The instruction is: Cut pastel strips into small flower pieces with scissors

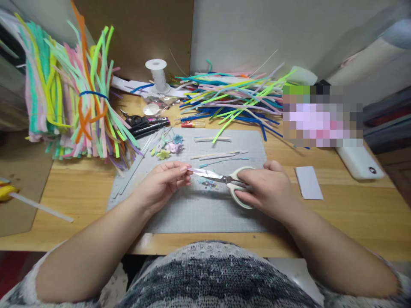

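Note:
Pinched between the thumb and finger of my left hand [170,177] is the end of a pale lilac pipe cleaner [190,170]. White-handled scissors [236,182] sit in my right hand [271,188], fingers through the loops. Their blades point left and lie along the pipe cleaner, the tips close to my left fingertips. Below the blades, small coloured fluff clippings [208,184] are scattered on the grey cutting mat [192,218]. Just beyond the blades lie a thin blue pipe cleaner [224,161] and a few pale trimmed ones [213,155].
Fluffy pastel flowers [165,149] rest on the mat's back left. Bundled pipe cleaners [70,94] stand at the left, and a loose pile [237,96] lies behind. A wire spool [157,77], black pliers [136,121], a white card [308,183] and a glue gun [8,191] surround the mat.

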Tool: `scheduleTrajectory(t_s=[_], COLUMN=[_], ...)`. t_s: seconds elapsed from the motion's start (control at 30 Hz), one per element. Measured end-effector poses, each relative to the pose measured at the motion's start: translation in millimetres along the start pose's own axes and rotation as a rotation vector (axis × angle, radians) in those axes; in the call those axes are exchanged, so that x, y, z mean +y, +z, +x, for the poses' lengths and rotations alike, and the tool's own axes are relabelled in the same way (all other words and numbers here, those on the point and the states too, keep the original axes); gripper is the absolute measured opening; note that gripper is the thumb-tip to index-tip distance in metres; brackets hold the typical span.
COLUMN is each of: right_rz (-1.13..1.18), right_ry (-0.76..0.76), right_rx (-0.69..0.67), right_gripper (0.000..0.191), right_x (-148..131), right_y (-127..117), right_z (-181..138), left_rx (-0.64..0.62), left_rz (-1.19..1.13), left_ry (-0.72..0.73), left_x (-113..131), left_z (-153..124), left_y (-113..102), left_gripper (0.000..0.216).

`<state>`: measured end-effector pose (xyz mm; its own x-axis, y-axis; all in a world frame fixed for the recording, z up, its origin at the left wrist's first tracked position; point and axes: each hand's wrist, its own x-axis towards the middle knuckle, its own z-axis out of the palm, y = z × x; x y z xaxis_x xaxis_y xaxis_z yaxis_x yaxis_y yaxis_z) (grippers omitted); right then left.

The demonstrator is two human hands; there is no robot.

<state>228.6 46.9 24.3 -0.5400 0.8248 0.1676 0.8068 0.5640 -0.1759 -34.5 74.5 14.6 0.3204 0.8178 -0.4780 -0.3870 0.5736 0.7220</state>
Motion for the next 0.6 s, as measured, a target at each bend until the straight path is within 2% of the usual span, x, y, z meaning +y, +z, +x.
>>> scheduleTrajectory(t_s=[0.27,0.6], right_rz=[0.033,0.143], right_ry=[-0.048,-0.031], right_rx=[0.021,-0.034], right_gripper=[0.028,0.027], right_x=[0.6,2.2], right_y=[1.2,-0.2], right_z=[-0.5,0.5], left_rx=[-0.006,0.059], left_rz=[0.046,0.449], left_ry=[0.061,0.451], left_x=[0.0,3.7], left_z=[2.0,-2.9], left_y=[-1.9,-2.7], left_gripper=[0.016,0.014])
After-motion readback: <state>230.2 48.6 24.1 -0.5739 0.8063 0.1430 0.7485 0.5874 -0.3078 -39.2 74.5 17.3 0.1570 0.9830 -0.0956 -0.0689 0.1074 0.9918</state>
